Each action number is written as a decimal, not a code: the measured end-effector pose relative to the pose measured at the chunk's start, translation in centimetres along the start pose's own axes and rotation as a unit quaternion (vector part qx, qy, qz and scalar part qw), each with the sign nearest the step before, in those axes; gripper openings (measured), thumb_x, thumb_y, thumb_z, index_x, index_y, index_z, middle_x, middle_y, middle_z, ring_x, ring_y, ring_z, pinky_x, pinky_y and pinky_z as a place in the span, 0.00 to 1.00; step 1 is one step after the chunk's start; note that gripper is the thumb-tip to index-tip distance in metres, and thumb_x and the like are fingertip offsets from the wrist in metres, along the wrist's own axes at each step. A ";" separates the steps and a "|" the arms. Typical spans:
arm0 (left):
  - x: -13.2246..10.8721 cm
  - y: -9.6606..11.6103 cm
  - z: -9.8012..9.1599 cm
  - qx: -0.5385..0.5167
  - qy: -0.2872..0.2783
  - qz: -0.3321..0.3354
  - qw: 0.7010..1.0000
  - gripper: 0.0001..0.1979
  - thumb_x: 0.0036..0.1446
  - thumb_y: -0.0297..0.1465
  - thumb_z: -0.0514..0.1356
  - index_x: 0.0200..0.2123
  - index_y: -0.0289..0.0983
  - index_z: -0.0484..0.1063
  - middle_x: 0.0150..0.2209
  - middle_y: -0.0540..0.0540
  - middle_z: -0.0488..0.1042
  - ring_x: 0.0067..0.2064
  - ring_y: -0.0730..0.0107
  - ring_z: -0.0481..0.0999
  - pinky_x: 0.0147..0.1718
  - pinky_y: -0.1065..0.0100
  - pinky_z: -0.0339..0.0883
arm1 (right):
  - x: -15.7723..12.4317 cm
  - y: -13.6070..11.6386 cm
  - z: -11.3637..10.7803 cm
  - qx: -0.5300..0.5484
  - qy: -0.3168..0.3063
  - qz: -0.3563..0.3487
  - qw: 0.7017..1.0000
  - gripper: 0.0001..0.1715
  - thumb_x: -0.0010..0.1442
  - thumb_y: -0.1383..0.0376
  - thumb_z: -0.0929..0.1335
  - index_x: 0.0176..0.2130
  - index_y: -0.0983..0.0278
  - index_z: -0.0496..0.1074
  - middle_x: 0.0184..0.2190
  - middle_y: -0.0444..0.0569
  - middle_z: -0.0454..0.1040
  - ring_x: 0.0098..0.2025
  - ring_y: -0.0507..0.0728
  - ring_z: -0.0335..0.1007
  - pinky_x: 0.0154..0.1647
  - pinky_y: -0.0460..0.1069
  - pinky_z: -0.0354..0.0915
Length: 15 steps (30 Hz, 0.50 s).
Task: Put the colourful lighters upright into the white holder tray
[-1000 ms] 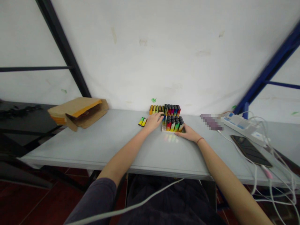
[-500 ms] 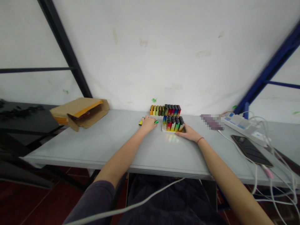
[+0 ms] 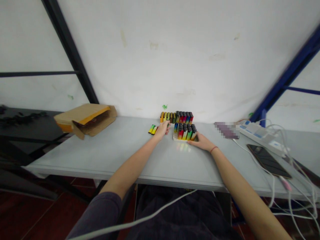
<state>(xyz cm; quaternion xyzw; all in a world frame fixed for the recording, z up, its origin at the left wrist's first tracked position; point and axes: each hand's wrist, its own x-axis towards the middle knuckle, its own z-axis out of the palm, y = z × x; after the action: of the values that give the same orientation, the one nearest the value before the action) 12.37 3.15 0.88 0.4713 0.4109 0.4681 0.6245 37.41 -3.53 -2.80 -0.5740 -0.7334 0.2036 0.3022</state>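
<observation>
In the head view, grips the tray [image 3: 175, 136] at its right end with the right hand [image 3: 202, 143] and curls the left hand [image 3: 162, 129] to its left; cannot tell around what. Shows lighters [image 3: 184, 134] upright in the tray on the bench [image 3: 162, 160], back lighters [image 3: 184, 118] close behind, loose lighters [image 3: 151, 129] further left.

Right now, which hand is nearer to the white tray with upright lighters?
The right hand: it is at the right end of the white tray. The left hand is left of it, with a gap between.
</observation>
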 end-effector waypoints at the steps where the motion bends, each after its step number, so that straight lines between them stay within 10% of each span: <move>1: -0.2 0.0 0.2 -0.014 -0.002 -0.007 1.000 0.18 0.60 0.44 0.55 0.25 0.39 0.60 0.16 0.57 0.54 0.15 0.79 0.51 0.16 0.75 0.46 | 0.0 0.0 0.0 -0.002 0.001 -0.001 1.000 0.31 0.53 0.50 0.75 0.51 0.61 0.69 0.51 0.55 0.78 0.52 0.67 0.75 0.57 0.62 0.68; 6: -0.8 0.1 0.6 -0.029 0.020 -0.030 0.999 0.28 0.59 0.57 0.47 0.20 0.41 0.53 0.13 0.58 0.47 0.13 0.80 0.46 0.13 0.75 0.41 | 0.0 0.1 0.0 -0.001 0.003 -0.005 1.000 0.28 0.52 0.50 0.75 0.48 0.60 0.70 0.49 0.54 0.79 0.51 0.66 0.75 0.56 0.61 0.69; 15: -1.0 -0.1 1.2 -0.046 0.091 -0.051 0.993 0.23 0.65 0.45 0.44 0.20 0.40 0.52 0.12 0.58 0.46 0.13 0.80 0.42 0.13 0.76 0.37 | 0.2 0.6 0.2 -0.011 -0.002 -0.013 1.000 0.29 0.54 0.50 0.74 0.49 0.61 0.69 0.50 0.54 0.78 0.51 0.65 0.75 0.56 0.59 0.69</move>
<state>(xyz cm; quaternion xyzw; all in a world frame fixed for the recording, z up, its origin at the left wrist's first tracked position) 13.28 1.96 1.08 0.3756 0.4678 0.4951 0.6285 37.69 -3.18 -3.25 -0.5671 -0.7435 0.1926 0.2976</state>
